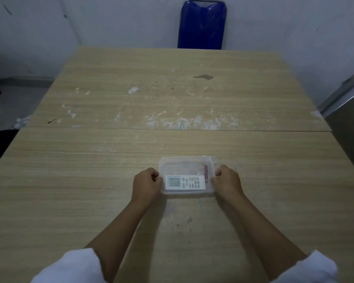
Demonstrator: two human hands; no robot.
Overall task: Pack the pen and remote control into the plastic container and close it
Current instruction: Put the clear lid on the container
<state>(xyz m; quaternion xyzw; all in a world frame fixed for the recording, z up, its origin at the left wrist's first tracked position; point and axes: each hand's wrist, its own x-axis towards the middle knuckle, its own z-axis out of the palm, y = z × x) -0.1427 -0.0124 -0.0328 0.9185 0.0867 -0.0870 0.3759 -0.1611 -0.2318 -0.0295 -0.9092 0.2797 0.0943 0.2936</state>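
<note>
A clear plastic container sits on the wooden table in front of me. Inside it lies a white remote control, screen end to the left. A dark red pen lies at the container's right end, next to the remote. My left hand grips the container's left edge with curled fingers. My right hand grips its right edge the same way. I cannot tell whether a clear lid covers the container.
The light wooden table is scuffed with white marks and has a seam across its middle. A blue chair stands behind the far edge. A grey metal cabinet stands at the right.
</note>
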